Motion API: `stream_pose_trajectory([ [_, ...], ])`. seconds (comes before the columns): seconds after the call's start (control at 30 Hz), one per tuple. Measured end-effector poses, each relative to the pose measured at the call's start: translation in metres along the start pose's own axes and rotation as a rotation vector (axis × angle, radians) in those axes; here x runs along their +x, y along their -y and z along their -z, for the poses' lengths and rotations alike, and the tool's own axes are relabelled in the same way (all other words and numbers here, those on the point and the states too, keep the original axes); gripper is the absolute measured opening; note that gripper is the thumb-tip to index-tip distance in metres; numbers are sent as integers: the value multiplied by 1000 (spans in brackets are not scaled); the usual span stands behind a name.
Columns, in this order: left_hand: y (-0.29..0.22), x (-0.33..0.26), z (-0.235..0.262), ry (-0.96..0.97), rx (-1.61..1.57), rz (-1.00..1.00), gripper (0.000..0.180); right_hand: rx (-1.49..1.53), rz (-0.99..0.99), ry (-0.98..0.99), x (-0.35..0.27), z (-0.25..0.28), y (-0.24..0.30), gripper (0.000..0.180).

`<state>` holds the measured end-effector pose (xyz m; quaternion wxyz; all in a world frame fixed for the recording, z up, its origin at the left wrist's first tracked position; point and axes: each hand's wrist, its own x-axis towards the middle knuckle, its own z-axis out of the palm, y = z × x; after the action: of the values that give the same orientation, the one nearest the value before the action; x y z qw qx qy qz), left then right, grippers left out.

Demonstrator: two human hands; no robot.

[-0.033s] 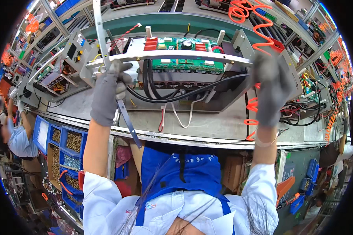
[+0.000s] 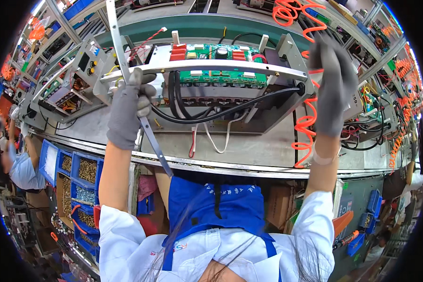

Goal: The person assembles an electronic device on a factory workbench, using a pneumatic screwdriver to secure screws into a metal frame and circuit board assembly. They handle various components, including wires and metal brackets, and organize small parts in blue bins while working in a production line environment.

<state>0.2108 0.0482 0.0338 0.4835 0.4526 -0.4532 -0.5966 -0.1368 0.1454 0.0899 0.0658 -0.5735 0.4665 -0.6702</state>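
My left hand [image 2: 132, 105], in a grey glove, is closed on a long flat metal strip [image 2: 154, 145] that slants across the left end of an open metal chassis. A horizontal metal bar [image 2: 211, 66] spans the chassis front, passing beside my left fingers. Behind this bar lies a green circuit board [image 2: 221, 52] with red parts. Thick black cables [image 2: 230, 111] loop in front. My gloved right hand [image 2: 332, 84] is raised past the chassis's right end, against the orange coiled hose [image 2: 304, 127]. Its fingers are blurred and partly turned away; whether they hold the hose is unclear.
Blue bins [image 2: 87, 171] of screws stand at the lower left. Similar open units, a left chassis [image 2: 70, 89] and a right chassis [image 2: 369, 105], flank the work. A green conveyor belt [image 2: 150, 29] runs behind. Another person [image 2: 23, 162] is at the far left.
My right hand has moved up and right, off the bar's right end, which now shows. The orange hose has shifted. My left hand and the strip have moved slightly left.
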Motion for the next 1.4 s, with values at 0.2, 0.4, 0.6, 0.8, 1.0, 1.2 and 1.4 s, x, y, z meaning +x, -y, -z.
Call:
stream_pose_trajectory([
  [0.2, 11, 24, -8, -20, -69, -40, 33, 166, -366, 513, 81, 8, -162, 59],
  [0.4, 5, 81, -3, -110, -107, 6, 19, 551, -557, 180, 50, -11, -181, 30],
  [0.6, -13, 195, -40, 176, -226, 89, 23, 409, -551, -148, -25, -1, -117, 30],
  [0.8, -12, 268, -86, 447, -43, 276, 30, 190, -507, -95, -101, -24, -19, 21],
  [1.0, -53, 177, -57, 354, 396, 32, 39, 245, -414, 294, -133, -4, -40, 31],
  [1.2, -16, -2, 39, 385, 540, 325, 45, 358, -527, -166, -178, -23, -43, 51],
  [1.4, 22, -62, 42, 305, 118, 56, 38, 138, -585, -11, -175, -126, 30, 16],
])
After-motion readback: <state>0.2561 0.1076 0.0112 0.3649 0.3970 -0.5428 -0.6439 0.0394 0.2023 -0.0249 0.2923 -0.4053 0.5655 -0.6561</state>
